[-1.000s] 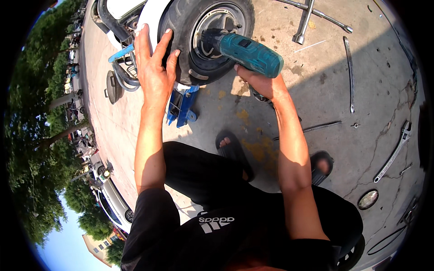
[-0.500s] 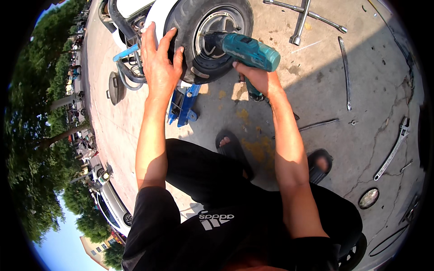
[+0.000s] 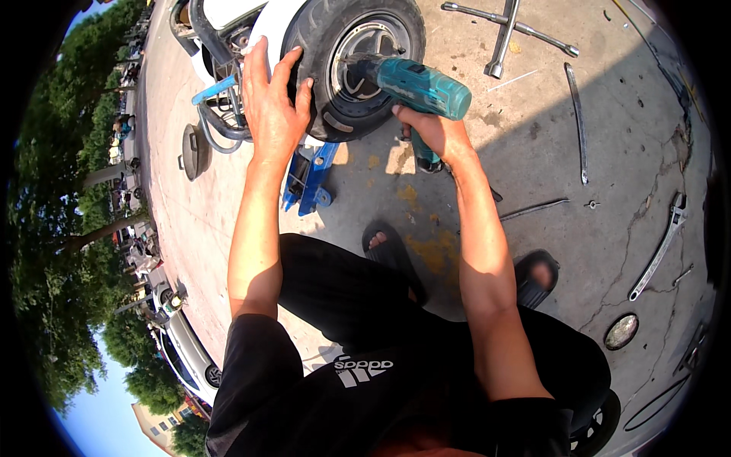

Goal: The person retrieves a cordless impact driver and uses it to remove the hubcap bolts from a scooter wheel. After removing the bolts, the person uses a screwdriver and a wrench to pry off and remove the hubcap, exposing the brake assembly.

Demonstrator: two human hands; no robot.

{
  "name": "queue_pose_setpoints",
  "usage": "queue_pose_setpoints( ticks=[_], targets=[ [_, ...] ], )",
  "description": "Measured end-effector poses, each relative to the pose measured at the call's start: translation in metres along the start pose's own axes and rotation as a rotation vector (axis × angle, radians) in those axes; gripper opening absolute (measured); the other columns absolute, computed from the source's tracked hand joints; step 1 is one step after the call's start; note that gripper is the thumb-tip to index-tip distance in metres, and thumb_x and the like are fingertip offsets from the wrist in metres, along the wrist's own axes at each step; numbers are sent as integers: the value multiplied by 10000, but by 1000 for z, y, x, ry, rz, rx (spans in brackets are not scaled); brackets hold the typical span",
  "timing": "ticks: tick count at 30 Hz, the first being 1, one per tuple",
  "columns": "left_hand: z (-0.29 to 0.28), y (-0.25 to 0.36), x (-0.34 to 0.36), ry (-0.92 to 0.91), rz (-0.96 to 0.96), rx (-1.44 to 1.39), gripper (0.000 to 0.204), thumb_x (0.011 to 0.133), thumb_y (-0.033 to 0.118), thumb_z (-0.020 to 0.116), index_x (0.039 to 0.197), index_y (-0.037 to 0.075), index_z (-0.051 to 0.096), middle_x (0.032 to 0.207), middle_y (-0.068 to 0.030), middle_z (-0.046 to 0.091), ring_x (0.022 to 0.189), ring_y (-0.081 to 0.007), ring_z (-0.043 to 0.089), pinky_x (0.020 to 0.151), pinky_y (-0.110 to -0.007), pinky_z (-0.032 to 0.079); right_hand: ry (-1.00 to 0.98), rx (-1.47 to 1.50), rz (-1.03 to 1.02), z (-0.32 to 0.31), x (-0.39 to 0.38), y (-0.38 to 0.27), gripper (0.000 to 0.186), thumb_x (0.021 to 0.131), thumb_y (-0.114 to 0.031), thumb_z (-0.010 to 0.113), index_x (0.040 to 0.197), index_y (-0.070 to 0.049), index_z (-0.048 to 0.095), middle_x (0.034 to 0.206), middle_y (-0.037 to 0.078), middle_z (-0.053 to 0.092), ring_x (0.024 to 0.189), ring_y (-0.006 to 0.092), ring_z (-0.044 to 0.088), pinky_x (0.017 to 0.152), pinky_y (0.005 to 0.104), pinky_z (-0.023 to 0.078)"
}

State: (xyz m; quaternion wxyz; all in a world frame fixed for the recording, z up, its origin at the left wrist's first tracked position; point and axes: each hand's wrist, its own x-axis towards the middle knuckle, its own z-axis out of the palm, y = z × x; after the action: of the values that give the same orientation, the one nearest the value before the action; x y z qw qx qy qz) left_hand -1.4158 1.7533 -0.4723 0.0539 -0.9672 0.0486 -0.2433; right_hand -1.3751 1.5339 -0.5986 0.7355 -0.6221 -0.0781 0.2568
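My right hand [image 3: 435,131] grips the handle of a teal cordless impact wrench [image 3: 423,85], its dark nose pointing into the hub of a small wheel. That wheel's black tyre [image 3: 335,114] surrounds a silver rim [image 3: 381,27], and a white fender [image 3: 268,30] curves along its left side. Against the fender and the tyre's left edge rests my left hand [image 3: 274,107], fingers spread, holding nothing. Where the tool's nose meets the hub is partly hidden by shadow and by the tool itself. Below the wheel stands a blue floor jack [image 3: 314,179].
On the concrete to the right lie a cross wrench [image 3: 512,23], a pry bar [image 3: 577,122], a thin bar [image 3: 535,209], a wing-shaped nut [image 3: 592,205], an adjustable wrench [image 3: 659,247] and a round metal dish [image 3: 621,332]. A dark lid-like object [image 3: 193,152] lies left; a parked car [image 3: 186,354] stands beyond.
Almost nothing differs. My left hand has shifted very slightly right along the fender, while the impact wrench stays at the wheel hub.
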Motion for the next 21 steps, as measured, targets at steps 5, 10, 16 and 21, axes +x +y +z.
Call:
queue_pose_setpoints(
  ticks=[5,10,16,21],
  targets=[
    [1,0,1,8,7,-15,484,827,117,758,1297,137,645,1537,-199,384,1430,-420,356,1160,-490,319,-8,20,-26,-1,2,3,135,868,-99,712,973,-29,665,766,28,649,629,125,594,621,313,494],
    [0,0,2,14,11,-9,475,827,116,755,1289,130,646,1537,-199,382,1426,-421,358,1155,-492,325,-18,-1,-35,-1,2,2,136,861,-91,714,968,-28,661,777,27,652,628,125,599,620,314,494],
    [1,1,1,11,4,-3,462,837,122,747,1288,130,646,1536,-199,379,1429,-423,350,1157,-490,321,-12,8,-45,-2,2,1,134,854,-91,725,954,-26,664,784,28,658,630,129,605,617,315,495],
    [1,1,0,10,4,10,471,837,130,747,1295,131,641,1537,-204,373,1429,-425,349,1159,-497,314,-10,53,-6,-2,-1,-2,146,850,-91,733,963,-24,668,800,28,663,632,130,606,618,314,497]
  ],
)
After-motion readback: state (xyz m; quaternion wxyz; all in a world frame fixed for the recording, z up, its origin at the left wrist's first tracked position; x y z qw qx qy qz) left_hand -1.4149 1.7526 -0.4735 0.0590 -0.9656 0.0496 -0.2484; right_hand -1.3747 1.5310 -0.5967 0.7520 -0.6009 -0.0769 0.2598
